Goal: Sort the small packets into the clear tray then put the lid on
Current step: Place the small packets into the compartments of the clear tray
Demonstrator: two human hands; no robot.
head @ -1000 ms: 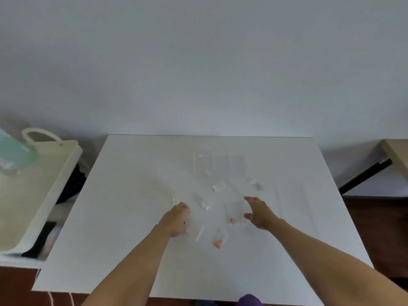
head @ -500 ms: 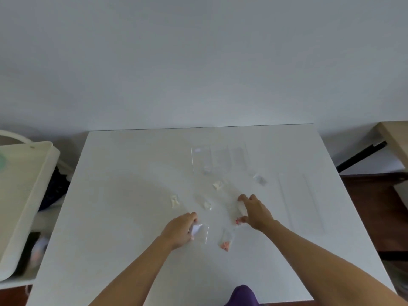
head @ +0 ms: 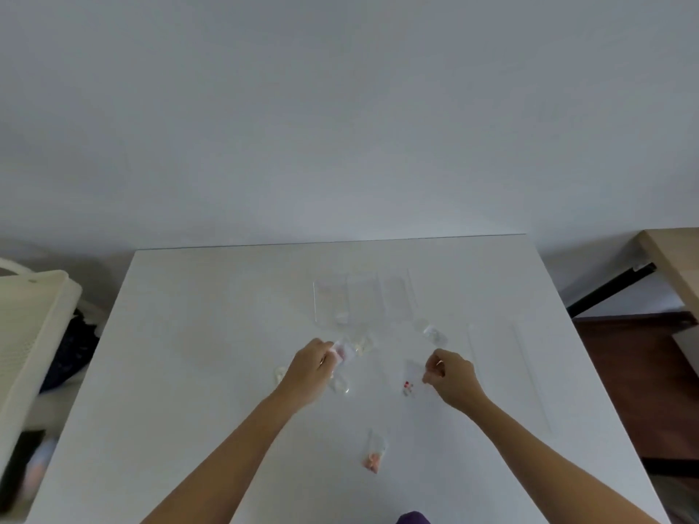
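A clear tray [head: 361, 298] with three compartments sits on the white table [head: 212, 334], past both hands. Its clear lid [head: 507, 368] lies flat to the right. My left hand [head: 312, 366] is lifted and pinches a small clear packet [head: 343, 350] just short of the tray. My right hand [head: 452, 376] pinches the top of a clear packet with red pieces [head: 409, 380]. An orange-filled packet [head: 373, 453] lies nearer to me. More small packets lie at the tray's front [head: 361, 344], right of it [head: 434, 334], and by my left wrist [head: 280, 373].
A white basket or bin [head: 26, 334] stands off the table's left edge with dark items under it. A wooden desk with a black brace [head: 673, 266] is at the far right. A grey wall rises behind the table.
Both hands have lifted packets off the table. The left hand moved forward toward the tray with its packet. The right hand raised the red-piece packet. The view shifted slightly.
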